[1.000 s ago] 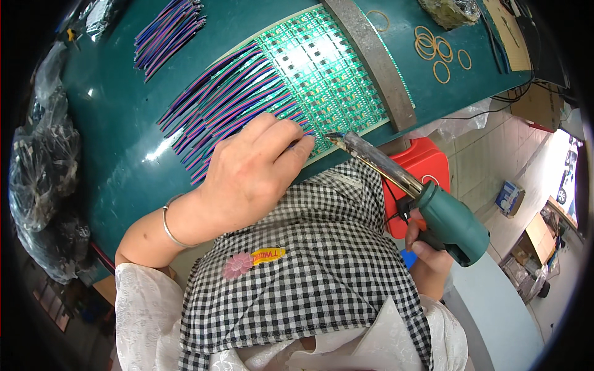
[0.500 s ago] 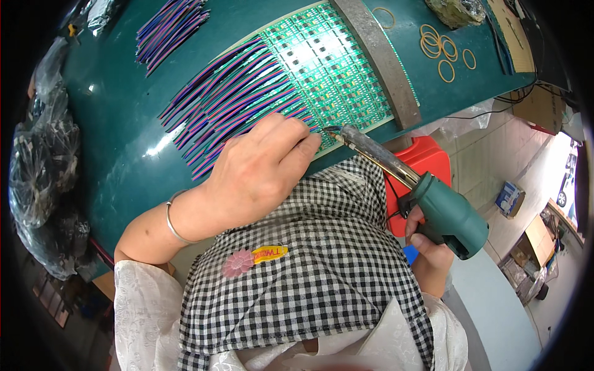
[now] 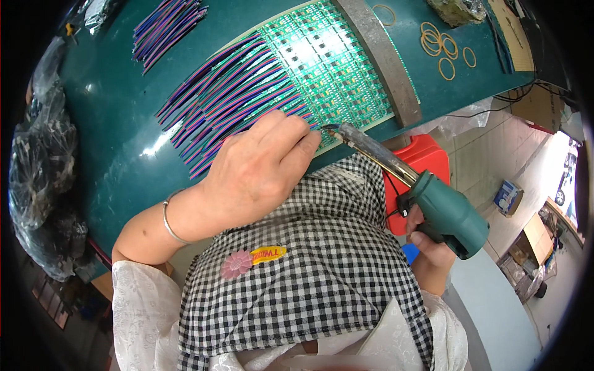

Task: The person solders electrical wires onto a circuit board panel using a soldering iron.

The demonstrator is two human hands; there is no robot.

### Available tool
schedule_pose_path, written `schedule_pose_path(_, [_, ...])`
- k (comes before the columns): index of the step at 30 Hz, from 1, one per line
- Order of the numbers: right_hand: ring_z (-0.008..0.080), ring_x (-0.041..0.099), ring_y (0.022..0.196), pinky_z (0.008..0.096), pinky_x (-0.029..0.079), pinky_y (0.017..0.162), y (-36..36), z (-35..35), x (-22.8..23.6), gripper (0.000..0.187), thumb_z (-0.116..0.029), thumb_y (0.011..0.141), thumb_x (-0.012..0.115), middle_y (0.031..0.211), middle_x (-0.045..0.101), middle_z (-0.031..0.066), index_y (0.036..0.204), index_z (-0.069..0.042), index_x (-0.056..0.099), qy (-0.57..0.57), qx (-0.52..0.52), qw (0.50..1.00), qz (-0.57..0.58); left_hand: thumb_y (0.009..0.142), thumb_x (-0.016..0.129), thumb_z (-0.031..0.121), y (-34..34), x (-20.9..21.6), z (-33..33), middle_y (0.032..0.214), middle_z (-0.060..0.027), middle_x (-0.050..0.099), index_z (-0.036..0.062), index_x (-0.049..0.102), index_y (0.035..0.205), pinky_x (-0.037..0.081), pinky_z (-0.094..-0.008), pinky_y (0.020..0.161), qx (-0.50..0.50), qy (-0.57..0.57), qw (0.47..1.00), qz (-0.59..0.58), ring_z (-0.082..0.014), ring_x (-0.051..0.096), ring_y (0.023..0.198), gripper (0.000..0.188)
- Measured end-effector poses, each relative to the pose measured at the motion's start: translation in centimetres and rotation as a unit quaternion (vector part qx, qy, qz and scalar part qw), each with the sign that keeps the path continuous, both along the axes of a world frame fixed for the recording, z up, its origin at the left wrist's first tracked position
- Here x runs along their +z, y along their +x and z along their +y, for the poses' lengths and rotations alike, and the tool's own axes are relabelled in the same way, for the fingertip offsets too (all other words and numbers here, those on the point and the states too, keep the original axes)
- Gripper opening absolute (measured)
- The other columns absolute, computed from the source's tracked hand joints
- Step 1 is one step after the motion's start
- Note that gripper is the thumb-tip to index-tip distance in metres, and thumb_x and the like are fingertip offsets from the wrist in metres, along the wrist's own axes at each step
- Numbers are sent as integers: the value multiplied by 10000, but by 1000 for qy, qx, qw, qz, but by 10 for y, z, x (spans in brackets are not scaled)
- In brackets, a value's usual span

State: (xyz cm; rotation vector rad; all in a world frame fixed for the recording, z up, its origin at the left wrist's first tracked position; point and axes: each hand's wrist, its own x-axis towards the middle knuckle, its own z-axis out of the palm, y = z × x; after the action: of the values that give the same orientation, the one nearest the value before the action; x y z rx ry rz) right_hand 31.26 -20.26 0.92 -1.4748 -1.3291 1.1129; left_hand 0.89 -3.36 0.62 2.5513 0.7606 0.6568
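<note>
My right hand (image 3: 431, 246) grips a green pistol-shaped soldering iron (image 3: 450, 213), its steel barrel pointing up and left. The tip reaches the near edge of a green circuit board panel (image 3: 337, 68), right beside my left fingertips. My left hand (image 3: 260, 164) is closed in a pinch at that edge; whatever sits between the fingers is hidden by the hand. Rows of multicoloured flat wires (image 3: 229, 89) run left from the panel, some passing behind my left hand. Across the panel's right part lies a grey metal bar (image 3: 380, 59).
A loose bundle of wires (image 3: 166, 31) lies at the far left of the green table (image 3: 117, 123). Rubber bands (image 3: 447, 46) are scattered to the right of the bar. Plastic bags (image 3: 43, 167) hang at the left edge. Below the table's right side is a red plastic object (image 3: 427, 154).
The view has shifted very slightly. Both hands and the soldering iron hold nearly the same place at the panel's near edge.
</note>
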Motion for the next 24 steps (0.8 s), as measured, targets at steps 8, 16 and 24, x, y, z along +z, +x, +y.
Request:
schedule_pose_path(8, [189, 525, 464, 272, 443, 424, -13, -1, 7, 584, -136, 705, 754, 691, 583, 140, 1169, 130, 519, -31, -109, 978, 174, 710, 684, -39, 0, -1, 0, 909, -102, 616, -31, 685, 1011, 505, -328, 559, -2, -2, 1000, 2, -234, 606, 735, 300])
schedule_pose_path(16, [175, 530, 474, 259, 432, 424, -18, -6, 2, 614, -164, 705, 745, 654, 571, 120, 1198, 117, 508, -10, -113, 985, 132, 706, 688, -40, 0, -1, 1, 905, -107, 620, -33, 684, 1003, 512, -328, 566, -7, -4, 1000, -11, -242, 613, 746, 297])
schedule_pose_path(24, [253, 680, 897, 344, 545, 789, 3, -9, 6, 432, -43, 726, 793, 1051, 693, 138, 1130, 21, 655, -29, 0, 999, 45, 714, 687, -32, 1, 3, -1, 895, -113, 615, -51, 681, 1007, 509, -328, 569, -2, -14, 1000, 9, -241, 610, 740, 293])
